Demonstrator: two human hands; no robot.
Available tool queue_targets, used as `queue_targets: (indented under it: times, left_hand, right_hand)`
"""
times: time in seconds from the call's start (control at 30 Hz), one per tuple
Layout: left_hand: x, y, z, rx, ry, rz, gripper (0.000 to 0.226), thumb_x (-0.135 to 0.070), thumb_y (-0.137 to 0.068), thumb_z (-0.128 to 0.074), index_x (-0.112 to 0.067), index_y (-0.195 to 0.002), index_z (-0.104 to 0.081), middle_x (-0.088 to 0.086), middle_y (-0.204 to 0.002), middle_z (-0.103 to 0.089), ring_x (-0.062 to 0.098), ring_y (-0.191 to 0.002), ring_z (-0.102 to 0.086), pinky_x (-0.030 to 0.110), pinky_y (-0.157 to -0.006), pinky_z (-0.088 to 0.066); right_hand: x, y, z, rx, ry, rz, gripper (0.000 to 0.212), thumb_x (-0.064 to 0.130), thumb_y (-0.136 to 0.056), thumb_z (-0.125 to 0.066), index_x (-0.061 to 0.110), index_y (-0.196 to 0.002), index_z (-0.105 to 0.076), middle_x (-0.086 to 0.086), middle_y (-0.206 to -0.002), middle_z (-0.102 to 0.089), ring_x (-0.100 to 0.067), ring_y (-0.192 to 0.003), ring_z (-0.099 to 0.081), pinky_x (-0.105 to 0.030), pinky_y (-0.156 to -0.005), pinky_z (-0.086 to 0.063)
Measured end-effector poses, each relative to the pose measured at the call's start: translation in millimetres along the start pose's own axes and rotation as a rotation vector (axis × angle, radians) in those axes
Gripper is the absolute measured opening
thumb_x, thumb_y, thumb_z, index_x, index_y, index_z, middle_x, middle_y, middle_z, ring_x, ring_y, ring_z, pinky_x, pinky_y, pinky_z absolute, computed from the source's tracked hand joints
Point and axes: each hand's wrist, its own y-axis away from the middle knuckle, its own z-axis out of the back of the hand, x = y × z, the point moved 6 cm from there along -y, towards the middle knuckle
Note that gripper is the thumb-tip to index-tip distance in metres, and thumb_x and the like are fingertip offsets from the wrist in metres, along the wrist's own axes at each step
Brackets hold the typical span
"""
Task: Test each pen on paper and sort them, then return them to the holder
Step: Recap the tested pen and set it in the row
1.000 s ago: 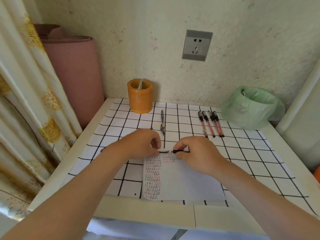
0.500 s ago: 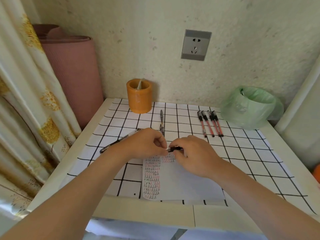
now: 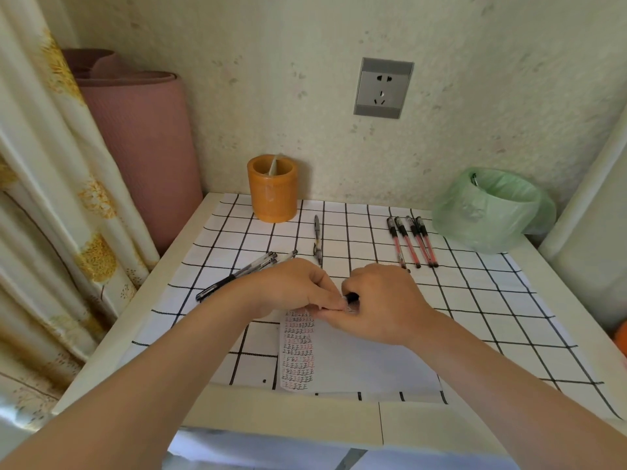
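Status: sorting looks mostly done, return not started. Four red pens (image 3: 408,240) lined up far right, one grey pen (image 3: 317,239) alone mid-table, black pens (image 3: 237,274) bundled left, partly behind my left wrist. Left edge of the paper (image 3: 366,364) carries a full column of test marks. At the back, the holder (image 3: 272,188) has something pale poking up inside, can't tell what. None of the sorted pens are in it.

In hand: one pen (image 3: 351,296), pinched at both ends, with my left hand (image 3: 291,288) on one end and my right hand (image 3: 383,305) on the other, fingers curled round it. Only a short black stretch shows between the two hands. It lies roughly level, just over the paper's top edge, above the marks. Capping or uncapping: can't tell.
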Motion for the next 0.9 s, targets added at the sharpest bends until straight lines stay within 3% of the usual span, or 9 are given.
queue_targets:
  times: [0.07,0.1,0.17,0.23,0.3,0.43,0.63,0.8,0.9]
  left_hand:
    - [-0.7,1.6,13.9,-0.113,-0.024,-0.003,0.014,-0.028,-0.082,-0.077,-0.016,-0.088,-0.075,-0.007,-0.081,-0.074,0.009,-0.073,-0.063,0.025,-0.071,-0.047]
    - [-0.3,2.1,25.4,-0.209,-0.017,-0.009,0.011,-0.029,-0.084,-0.075,-0.019,-0.087,-0.074,-0.008,-0.085,-0.075,0.009,-0.073,-0.063,0.025,-0.070,-0.047]
    - [3.1,4.8,51.9,-0.421,0.072,-0.026,0.008,-0.029,-0.089,-0.069,-0.022,-0.089,-0.073,-0.005,-0.091,-0.076,0.009,-0.073,-0.062,0.026,-0.068,-0.047]
    - [9.4,8.7,71.6,-0.563,0.213,-0.038,0.009,-0.029,-0.092,-0.066,-0.022,-0.095,-0.072,-0.002,-0.093,-0.076,0.010,-0.074,-0.061,0.025,-0.068,-0.049]
    - [12.9,11.0,79.6,-0.610,0.258,-0.040,0.012,-0.031,-0.094,-0.065,-0.023,-0.101,-0.070,-0.005,-0.091,-0.076,0.010,-0.076,-0.062,0.026,-0.071,-0.052]
    - [18.0,11.2,86.0,-0.663,0.280,-0.072,0.013,-0.033,-0.097,-0.059,-0.026,-0.108,-0.064,-0.008,-0.094,-0.074,0.012,-0.083,-0.066,0.026,-0.070,-0.050]
    - [33.2,22.0,93.5,-0.715,-0.447,0.009,0.014,-0.035,-0.094,-0.063,-0.033,-0.108,-0.061,-0.013,-0.099,-0.062,0.009,-0.092,-0.058,0.030,-0.079,-0.049]
    - [42.4,26.7,87.9,-0.624,-0.713,0.054,0.010,-0.039,-0.086,-0.070,-0.036,-0.094,-0.064,-0.011,-0.094,-0.063,0.010,-0.088,-0.057,0.027,-0.069,-0.046]
    - [49.0,28.5,85.5,-0.579,-0.778,0.087,0.015,-0.040,-0.084,-0.071,-0.035,-0.097,-0.066,-0.011,-0.096,-0.063,0.011,-0.091,-0.058,0.026,-0.068,-0.044]
  right_hand:
    - [-3.9,0.1,-3.3,0.088,-0.129,-0.003,0.044,0.070,-0.079,-0.055,0.029,-0.095,-0.058,0.014,-0.087,-0.057,-0.007,-0.079,-0.054,-0.029,-0.065,-0.045]
    - [-8.3,-0.2,-5.1,0.101,-0.207,-0.020,0.038,0.055,-0.084,-0.062,0.027,-0.108,-0.054,0.012,-0.098,-0.055,-0.010,-0.088,-0.055,-0.030,-0.070,-0.046]
    - [-17.1,-2.9,-6.8,0.069,-0.283,-0.061,0.032,0.020,-0.089,-0.063,0.021,-0.119,-0.051,0.005,-0.109,-0.049,-0.015,-0.092,-0.057,-0.031,-0.075,-0.048]
    - [-22.8,-7.3,-7.1,0.021,-0.311,-0.094,0.028,0.006,-0.091,-0.059,0.017,-0.116,-0.059,0.004,-0.104,-0.049,-0.008,-0.082,-0.056,-0.022,-0.070,-0.047]
    - [-25.1,-12.9,-7.1,0.026,-0.334,-0.137,0.019,0.010,-0.092,-0.063,0.019,-0.108,-0.067,0.008,-0.090,-0.050,-0.001,-0.073,-0.051,-0.016,-0.066,-0.040]
    - [-32.0,-27.5,-7.2,0.001,-0.390,-0.319,0.017,0.016,-0.091,-0.065,0.019,-0.105,-0.075,0.003,-0.087,-0.065,-0.016,-0.077,-0.061,-0.031,-0.069,-0.051]
    - [-56.9,-47.5,-20.6,-0.025,-0.353,-0.666,0.021,0.008,-0.090,-0.060,-0.002,-0.103,-0.072,-0.015,-0.101,-0.073,-0.029,-0.092,-0.068,-0.036,-0.080,-0.058]
    - [-47.1,-59.9,-32.7,-0.013,-0.343,-0.686,0.024,0.006,-0.086,-0.059,-0.003,-0.104,-0.071,-0.017,-0.103,-0.072,-0.031,-0.094,-0.068,-0.041,-0.081,-0.059]
    - [-36.8,-66.5,-37.5,0.002,-0.337,-0.655,0.025,0.014,-0.087,-0.064,-0.001,-0.105,-0.072,-0.014,-0.103,-0.072,-0.029,-0.095,-0.068,-0.037,-0.082,-0.058]
